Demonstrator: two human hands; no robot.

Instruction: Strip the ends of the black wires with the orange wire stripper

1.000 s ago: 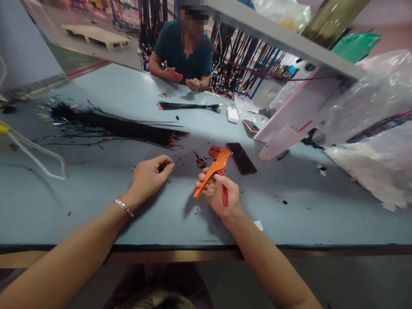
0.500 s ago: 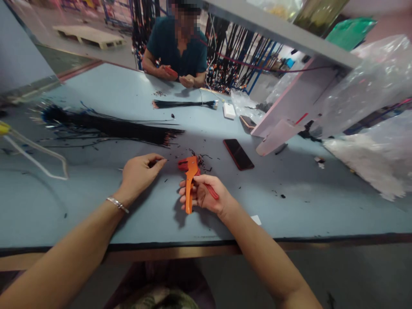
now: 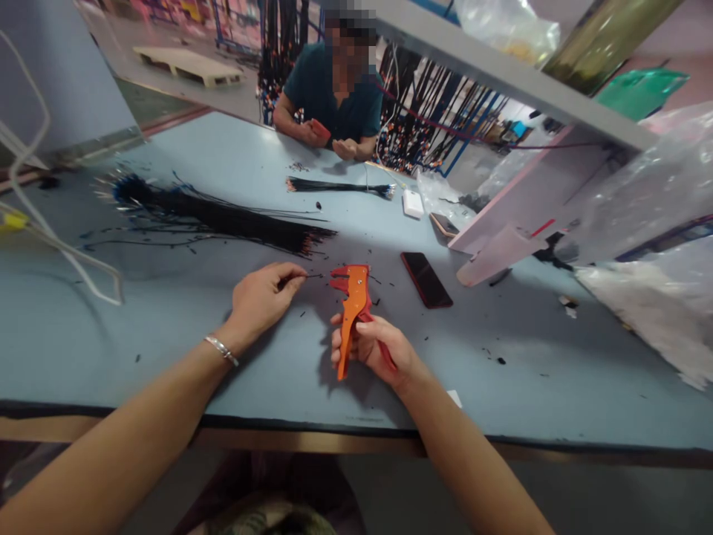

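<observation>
My right hand is wrapped around an orange and red wire stripper, whose open jaws face left. My left hand, with a silver bracelet at the wrist, pinches a thin black wire. The wire's tip sticks out to the right, a short gap from the jaws. Most of its length is hidden by the hand. Behind my left hand lies a big bundle of black wires, with coppery ends at the right and blue and silvery ends at the left. Small dark scraps lie around the stripper's head.
A red-edged phone lies right of the stripper. Across the table, a person holds a red object. A smaller tied wire bundle, a white box and another phone lie farther back. A white cable hangs at left.
The whole view has shifted, with table items appearing farther right. The black wire's tip now shows plainly beyond my left fingers. My right hand keeps its hold on the wire stripper.
</observation>
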